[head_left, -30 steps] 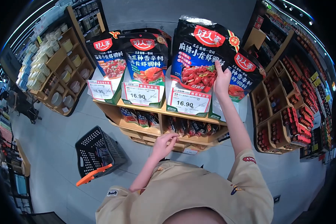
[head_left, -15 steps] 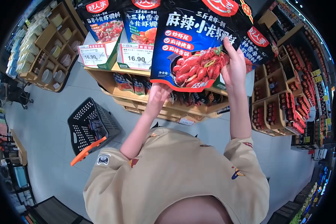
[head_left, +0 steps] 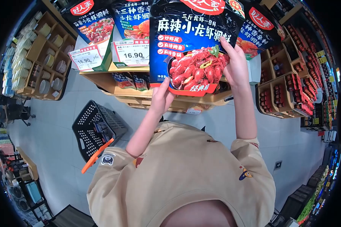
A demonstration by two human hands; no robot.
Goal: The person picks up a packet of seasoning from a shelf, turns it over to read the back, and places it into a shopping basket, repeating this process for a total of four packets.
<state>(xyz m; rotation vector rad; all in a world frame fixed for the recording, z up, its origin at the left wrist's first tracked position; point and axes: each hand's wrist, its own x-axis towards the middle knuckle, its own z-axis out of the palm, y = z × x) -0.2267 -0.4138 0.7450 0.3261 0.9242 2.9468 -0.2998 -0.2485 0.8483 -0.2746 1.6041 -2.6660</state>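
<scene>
A large blue-and-black seasoning pouch [head_left: 189, 43], printed with red crayfish, is held up in front of the shelf with its face toward me. My right hand [head_left: 236, 66] grips its right edge, thumb on the front. At the lower left corner my left hand [head_left: 162, 97] pinches the pouch, thumb over the red bottom strip and fingers behind. Similar pouches stand behind it: one with a red logo on the far left [head_left: 93, 24], one beside it [head_left: 132, 20], and one on the right [head_left: 257, 32]. The held pouch hides the middle of the shelf.
Price cards [head_left: 86, 58] line the front of the wooden shelf [head_left: 98, 81]. A black shopping basket [head_left: 89, 130] with an orange handle [head_left: 97, 156] stands on the floor to my left. Shelves of bowls [head_left: 45, 72] are at left, shelves of red jars [head_left: 288, 90] at right.
My left thumb has come onto the pouch's front at the lower left corner. The pouch has shifted slightly left and down in view, and the camera view has moved a little.
</scene>
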